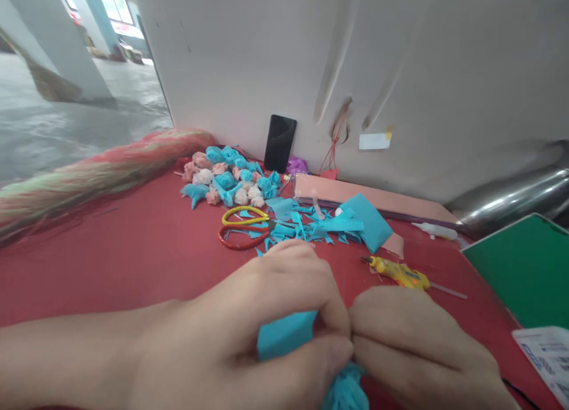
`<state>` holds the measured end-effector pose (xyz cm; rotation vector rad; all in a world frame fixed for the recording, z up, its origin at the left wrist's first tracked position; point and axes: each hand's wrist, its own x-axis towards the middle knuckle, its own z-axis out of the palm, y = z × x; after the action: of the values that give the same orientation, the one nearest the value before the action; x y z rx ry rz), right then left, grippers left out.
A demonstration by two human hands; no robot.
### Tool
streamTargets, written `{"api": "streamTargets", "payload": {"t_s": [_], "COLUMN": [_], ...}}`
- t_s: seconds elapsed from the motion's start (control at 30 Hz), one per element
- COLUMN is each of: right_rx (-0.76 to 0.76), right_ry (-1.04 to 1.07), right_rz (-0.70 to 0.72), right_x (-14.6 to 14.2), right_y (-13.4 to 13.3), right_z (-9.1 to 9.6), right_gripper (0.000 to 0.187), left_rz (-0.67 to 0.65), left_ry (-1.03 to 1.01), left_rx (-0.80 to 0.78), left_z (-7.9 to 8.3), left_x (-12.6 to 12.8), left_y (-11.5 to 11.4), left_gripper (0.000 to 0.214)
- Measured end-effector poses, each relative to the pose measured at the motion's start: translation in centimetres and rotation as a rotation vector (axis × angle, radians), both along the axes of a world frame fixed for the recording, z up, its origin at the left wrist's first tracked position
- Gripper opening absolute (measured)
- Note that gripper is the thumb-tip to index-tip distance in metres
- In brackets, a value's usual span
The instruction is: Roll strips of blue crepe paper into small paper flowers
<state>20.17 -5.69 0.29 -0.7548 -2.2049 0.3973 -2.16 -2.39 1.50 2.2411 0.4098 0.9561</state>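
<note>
So the blue paper (285, 337) is down at the bottom centre of the frame, smooth where it shows in the gap of the left hand (249, 315), with a ruffled blue bunch (347, 392) just below the fingertips; can't tell if that's all one piece. Left thumb and forefinger are pinched together, on the paper by the looks of it. The right hand (422, 339) is butted up against them with its fingers curled, but its tips are hidden, so no idea what it's gripping. As for progress, I'd call the pile of paper flowers (229, 181) left of upper centre done, a decent heap of blue, pink and whitish ones. The piece in hand looks unfinished to me. There's still a flat blue sheet (368, 217) right of centre, next to loads of blue scraps (306, 217), so the paper isn't used up. Scissors (270, 224) lie mid-frame, glue gun (398, 272) over to the right, both out of hand on the red tabletop (133, 244).
</note>
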Motion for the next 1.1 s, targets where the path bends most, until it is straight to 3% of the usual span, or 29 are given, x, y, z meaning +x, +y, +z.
{"api": "streamTargets", "payload": {"t_s": [0.1,0.27,0.43,0.7,0.87,0.97,1.1], "right_rx": [0.209,0.296,0.234,0.227,0.147,0.073,-0.161], "right_ry": [-0.199,-0.187,-0.224,-0.134,-0.018,0.097,0.205], "right_rz": [0.081,0.050,0.039,0.062,0.015,-0.078,-0.160], "right_x": [0.1,-0.9,-1.2,-1.4,-2.0,-2.2,-2.3], "right_y": [0.3,0.7,0.6,1.0,0.9,0.7,0.3], "right_z": [0.1,0.3,0.8,1.3,1.3,1.3,1.3], "right_gripper": [0.019,0.023,0.038,0.028,0.025,0.017,0.015], "left_rz": [0.003,-0.032,-0.039,-0.003,-0.020,-0.026,-0.120], "left_ry": [-0.016,0.010,0.021,0.078,0.097,0.028,-0.134], "left_rx": [-0.072,-0.181,-0.282,-0.248,-0.411,-0.618,-0.879], "left_z": [0.0,0.3,0.5,0.7,1.0,0.7,-0.2], "left_x": [0.1,0.2,0.1,0.2,0.1,0.1,0.1], "left_y": [-0.1,-0.3,-0.3,-0.2,0.2,0.6,1.3], "left_gripper": [0.010,0.011,0.011,0.011,0.019,0.016,0.024]}}
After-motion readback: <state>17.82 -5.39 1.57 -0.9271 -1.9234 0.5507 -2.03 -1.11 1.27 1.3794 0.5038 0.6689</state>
